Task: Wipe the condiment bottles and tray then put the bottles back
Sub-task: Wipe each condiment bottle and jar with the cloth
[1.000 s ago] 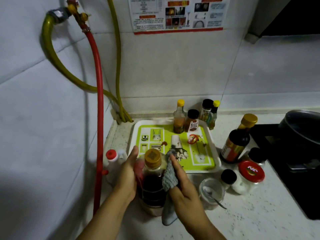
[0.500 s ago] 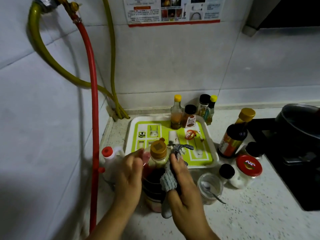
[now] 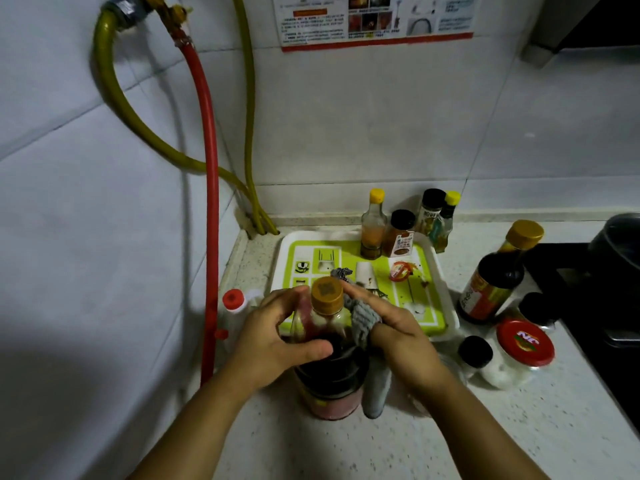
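Dark sauce bottle point(image 3: 329, 344) gripped by left hand point(image 3: 273, 337), right hand point(image 3: 398, 336) pinching grey cloth point(image 3: 363, 320) against it.

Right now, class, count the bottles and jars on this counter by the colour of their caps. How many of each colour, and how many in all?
Yellow caps: 2
Gold caps: 2
Black caps: 4
Red caps: 2
Total: 10
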### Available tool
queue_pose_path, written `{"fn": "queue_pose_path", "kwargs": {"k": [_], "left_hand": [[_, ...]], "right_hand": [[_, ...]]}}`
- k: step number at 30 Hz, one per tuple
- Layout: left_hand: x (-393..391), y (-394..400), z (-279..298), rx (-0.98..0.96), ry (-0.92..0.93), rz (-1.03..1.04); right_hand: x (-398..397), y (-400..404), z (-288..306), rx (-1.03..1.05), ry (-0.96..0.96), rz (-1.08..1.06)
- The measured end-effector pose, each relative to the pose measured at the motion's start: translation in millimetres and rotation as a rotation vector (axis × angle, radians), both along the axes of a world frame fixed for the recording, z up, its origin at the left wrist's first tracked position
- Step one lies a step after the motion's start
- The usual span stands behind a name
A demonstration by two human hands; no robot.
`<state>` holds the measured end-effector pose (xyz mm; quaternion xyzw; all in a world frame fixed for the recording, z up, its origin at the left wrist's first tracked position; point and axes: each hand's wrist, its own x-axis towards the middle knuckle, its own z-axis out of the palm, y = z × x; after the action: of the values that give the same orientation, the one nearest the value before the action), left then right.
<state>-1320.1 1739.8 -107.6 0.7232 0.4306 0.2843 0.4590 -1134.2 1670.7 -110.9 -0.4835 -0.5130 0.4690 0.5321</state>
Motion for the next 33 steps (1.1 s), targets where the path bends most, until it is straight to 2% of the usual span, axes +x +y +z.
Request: {"fn": "queue_pose_path", "kwargs": {"k": [7,11,15,19,21,24,28,30,33], "left_hand": [[-5,15,12,-0.164,-0.023,-0.165],[-2,12,18,-0.194,0.014,-0.197],[5,7,22,-0.104,0.109,-0.150],[9,7,19,-0.138,0.115,-0.142],[10,9,23,-0.177,0.107,-0.202],[12,13,29,-0.196,0.123,-0.294],[11,18,29,-0.203,0.138,-0.315],[11,17,29,-0.193,0.145,-0.308],[13,14,28,-0.174,0.138,-0.307]], "right_hand": [[-6,14,5,-0.096,0.042,-0.067],[-13,-1,-3,-0.106,-0.085,-0.112],[-26,-18,-3,0.038,-0.270,-0.137],[-23,-13,5,0.099,-0.407,-0.080],[-17,-6,10,0.080,-0.353,-0.032],[-9,5,15,0.051,-0.105,-0.012],[-17,9,11,0.074,0.085,-0.160],[-26,7,5,0.097,0.114,-0.263],[-34,3,-4,0.170,-0.001,-0.399]]}}
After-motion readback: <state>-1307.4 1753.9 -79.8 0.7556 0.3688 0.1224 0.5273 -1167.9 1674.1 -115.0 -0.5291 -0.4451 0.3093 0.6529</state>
